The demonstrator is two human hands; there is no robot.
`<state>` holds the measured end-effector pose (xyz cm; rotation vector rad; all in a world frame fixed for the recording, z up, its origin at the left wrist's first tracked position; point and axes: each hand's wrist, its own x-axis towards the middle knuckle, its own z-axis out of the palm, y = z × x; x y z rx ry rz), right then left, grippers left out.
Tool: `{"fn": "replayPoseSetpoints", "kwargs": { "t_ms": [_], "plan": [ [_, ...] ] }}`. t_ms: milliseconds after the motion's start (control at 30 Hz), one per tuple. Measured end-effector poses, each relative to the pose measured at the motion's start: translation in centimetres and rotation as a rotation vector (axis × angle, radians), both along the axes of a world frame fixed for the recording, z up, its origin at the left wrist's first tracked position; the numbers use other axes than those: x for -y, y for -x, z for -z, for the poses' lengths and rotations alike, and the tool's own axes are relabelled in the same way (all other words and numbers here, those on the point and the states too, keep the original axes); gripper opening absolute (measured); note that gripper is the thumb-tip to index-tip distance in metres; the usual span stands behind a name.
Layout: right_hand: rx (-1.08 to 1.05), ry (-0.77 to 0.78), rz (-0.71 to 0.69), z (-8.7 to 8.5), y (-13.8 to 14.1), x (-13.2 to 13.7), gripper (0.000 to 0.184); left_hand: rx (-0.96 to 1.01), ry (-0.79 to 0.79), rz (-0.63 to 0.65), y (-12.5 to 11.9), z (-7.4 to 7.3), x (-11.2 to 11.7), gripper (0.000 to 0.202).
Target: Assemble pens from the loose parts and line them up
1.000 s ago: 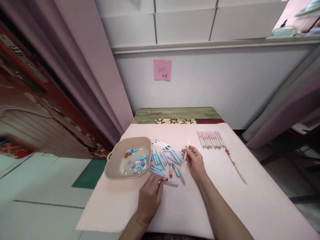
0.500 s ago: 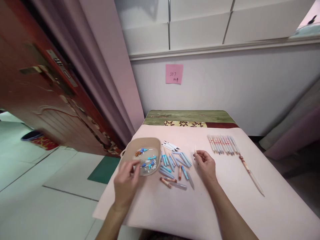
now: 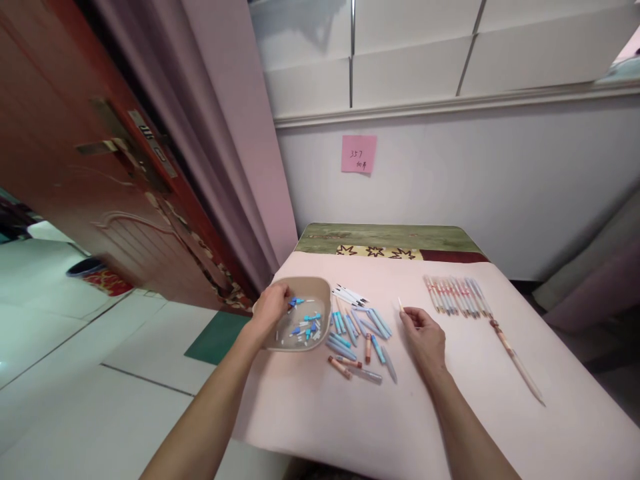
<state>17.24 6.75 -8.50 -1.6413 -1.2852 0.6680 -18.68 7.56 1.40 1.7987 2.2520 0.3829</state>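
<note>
My left hand (image 3: pixel 273 308) reaches over the left side of a beige plastic basin (image 3: pixel 326 303). Its fingers are curled down among small parts at the back, and whatever they pinch is hidden. Small blue pen parts (image 3: pixel 311 319) and short white pieces (image 3: pixel 316 331) lie in the basin. Above the table, to the right of the loose pen barrels, my right hand (image 3: pixel 425 333) pinches a small pale pointed pen tip (image 3: pixel 401 305) between thumb and fingers. Blue pen barrels (image 3: pixel 380 323) and brown-and-peach pen barrels (image 3: pixel 369 348) are scattered between the hands.
Thin white refills with dark ends (image 3: pixel 352 295) lie behind the barrels. A row of pens (image 3: pixel 457 297) rests at the right, with one longer pen (image 3: pixel 517 363) slanting in front. Grey clear caps (image 3: pixel 365 375) lie nearer me. The table (image 3: pixel 320 420) meets a wall.
My left hand has moved from the basin's front edge to its back left, over the brown parts. My right hand still holds the pen tip. The view has shifted slightly.
</note>
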Motion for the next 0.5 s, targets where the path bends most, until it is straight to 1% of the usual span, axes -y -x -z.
{"fn": "replayPoseSetpoints", "kwargs": {
  "t_ms": [67,167,300,400,500],
  "plan": [
    [0.103,0.027,0.001,-0.2,0.0,0.1,0.032,-0.025,-0.024,0.015,0.2,-0.3,0.0,0.010],
    [0.243,0.063,-0.010,-0.6,0.0,0.2,0.028,-0.051,-0.055,0.071,0.0,-1.1,0.9,0.007],
    [0.373,0.090,-0.036,-0.9,0.3,0.3,0.024,-0.041,-0.079,0.168,-1.6,-2.0,2.8,0.008],
    [0.470,0.092,-0.047,-0.8,0.5,0.3,0.021,-0.023,-0.143,0.197,-2.9,-2.1,4.1,0.011],
    [0.565,0.073,-0.063,-0.9,0.6,0.4,0.018,-0.002,-0.214,0.208,-3.2,-1.8,5.1,0.012]
  ]
}}
